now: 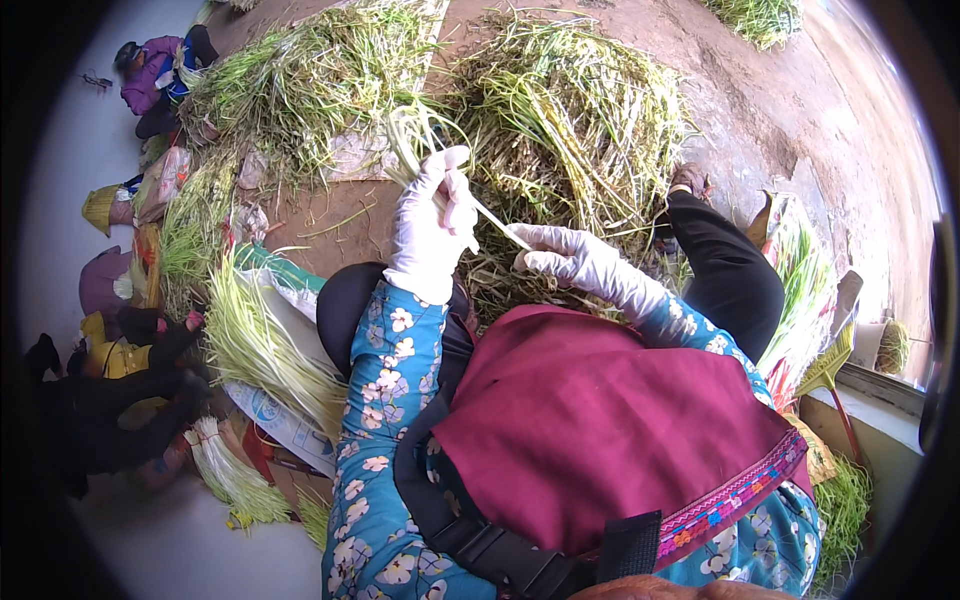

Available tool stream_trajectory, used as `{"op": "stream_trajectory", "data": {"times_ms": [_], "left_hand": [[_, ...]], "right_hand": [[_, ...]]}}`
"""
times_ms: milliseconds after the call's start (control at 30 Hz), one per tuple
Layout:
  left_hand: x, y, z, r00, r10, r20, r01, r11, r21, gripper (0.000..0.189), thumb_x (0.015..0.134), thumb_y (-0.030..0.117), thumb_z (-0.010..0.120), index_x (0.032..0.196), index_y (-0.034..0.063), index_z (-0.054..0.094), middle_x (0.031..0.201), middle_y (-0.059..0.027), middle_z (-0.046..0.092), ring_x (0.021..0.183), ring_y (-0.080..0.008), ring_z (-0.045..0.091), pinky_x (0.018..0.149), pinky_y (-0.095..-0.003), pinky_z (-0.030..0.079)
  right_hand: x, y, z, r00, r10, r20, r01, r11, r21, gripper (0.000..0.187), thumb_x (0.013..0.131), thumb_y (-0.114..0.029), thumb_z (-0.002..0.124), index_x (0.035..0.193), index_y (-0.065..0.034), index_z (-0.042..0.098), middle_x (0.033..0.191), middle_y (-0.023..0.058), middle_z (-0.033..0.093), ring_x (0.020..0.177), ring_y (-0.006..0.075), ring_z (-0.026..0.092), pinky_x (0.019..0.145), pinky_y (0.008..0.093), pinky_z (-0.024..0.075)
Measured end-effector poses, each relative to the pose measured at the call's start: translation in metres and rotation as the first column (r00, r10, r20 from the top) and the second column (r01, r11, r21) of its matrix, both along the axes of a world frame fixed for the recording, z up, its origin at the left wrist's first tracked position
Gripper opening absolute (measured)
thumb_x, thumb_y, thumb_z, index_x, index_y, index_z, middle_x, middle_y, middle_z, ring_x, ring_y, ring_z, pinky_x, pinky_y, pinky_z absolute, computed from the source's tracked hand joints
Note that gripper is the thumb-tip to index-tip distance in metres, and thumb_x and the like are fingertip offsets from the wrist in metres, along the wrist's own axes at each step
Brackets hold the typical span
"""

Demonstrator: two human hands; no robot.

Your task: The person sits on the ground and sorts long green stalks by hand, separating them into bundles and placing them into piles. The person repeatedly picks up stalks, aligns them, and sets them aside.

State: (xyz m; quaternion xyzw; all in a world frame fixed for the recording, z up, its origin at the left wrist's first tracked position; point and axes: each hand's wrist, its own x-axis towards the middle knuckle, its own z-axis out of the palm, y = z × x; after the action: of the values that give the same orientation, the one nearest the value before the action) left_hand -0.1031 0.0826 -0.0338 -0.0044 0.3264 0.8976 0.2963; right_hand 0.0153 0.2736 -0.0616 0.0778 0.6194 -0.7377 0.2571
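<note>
My left hand (433,225), in a white glove, grips a few pale green leafy stalks (409,146) that look like chives. Their leaves curl above its fingers. From that grip a single white stalk (499,223) slants down to my right hand (581,264), also gloved, whose thumb and fingers pinch its end. Both hands are above my lap, in front of a maroon apron (600,420). Beyond them lies a big heap of loose, partly withered leaves (570,127). Left of my left arm, a sheaf of pale green stalks (270,345) rests on a white sack (281,427).
A second leaf heap (300,90) spreads at the upper left. Several people work along the left side, one in a purple top (154,71). Tied white-stemmed bundles (232,469) lie at lower left. More greens (799,262) and a yellow broom (829,360) stand at right.
</note>
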Motion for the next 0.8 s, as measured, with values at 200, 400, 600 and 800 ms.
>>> {"op": "stream_trajectory", "data": {"times_ms": [200, 400, 600, 800], "left_hand": [[0.005, 0.010, 0.000, 0.998, 0.019, 0.057, -0.009, 0.986, -0.167, 0.035, 0.099, 0.032, 0.054, 0.115, 0.0008, 0.058, 0.061, 0.0000, 0.051, 0.040, -0.0074, 0.037, 0.037, -0.0220, 0.029], [-0.009, -0.007, 0.006, 0.979, 0.204, 0.009, -0.202, 0.972, -0.120, 0.038, 0.099, 0.030, 0.054, 0.123, 0.0001, 0.054, 0.060, 0.0038, 0.045, 0.042, -0.0062, 0.033, 0.038, -0.0215, 0.026], [-0.003, -0.003, 0.003, 0.998, 0.052, -0.045, -0.062, 0.965, -0.255, 0.043, 0.101, 0.029, 0.048, 0.137, 0.0061, 0.049, 0.100, -0.0024, 0.068, 0.062, -0.0032, 0.046, 0.050, -0.0171, 0.039], [0.044, 0.034, -0.021, 0.945, -0.326, 0.013, 0.309, 0.883, -0.352, 0.042, 0.101, 0.030, 0.047, 0.130, 0.0001, 0.055, 0.104, -0.0105, 0.068, 0.087, -0.0162, 0.064, 0.074, -0.0257, 0.051]], "right_hand": [[-0.002, -0.004, 0.004, 0.973, -0.129, -0.189, 0.165, 0.968, 0.189, 0.023, 0.092, -0.027, 0.067, 0.105, -0.0080, 0.071, 0.076, -0.0023, 0.068, 0.073, 0.0048, 0.059, 0.071, 0.0228, 0.0476], [0.011, 0.022, -0.021, 0.984, 0.174, 0.024, -0.176, 0.969, 0.174, 0.020, 0.097, -0.027, 0.060, 0.098, -0.0101, 0.071, 0.070, -0.0037, 0.066, 0.063, 0.0064, 0.058, 0.062, 0.0237, 0.0452], [0.015, 0.027, -0.022, 0.997, 0.066, 0.027, -0.069, 0.988, 0.137, 0.029, 0.097, -0.036, 0.058, 0.093, -0.0098, 0.069, 0.064, -0.0036, 0.060, 0.058, 0.0048, 0.052, 0.056, 0.0213, 0.0399], [0.010, 0.008, -0.002, 0.996, -0.091, 0.003, 0.091, 0.995, 0.034, 0.029, 0.097, -0.037, 0.056, 0.097, -0.0114, 0.070, 0.065, -0.0051, 0.057, 0.056, 0.0029, 0.045, 0.052, 0.0182, 0.0360]]}}
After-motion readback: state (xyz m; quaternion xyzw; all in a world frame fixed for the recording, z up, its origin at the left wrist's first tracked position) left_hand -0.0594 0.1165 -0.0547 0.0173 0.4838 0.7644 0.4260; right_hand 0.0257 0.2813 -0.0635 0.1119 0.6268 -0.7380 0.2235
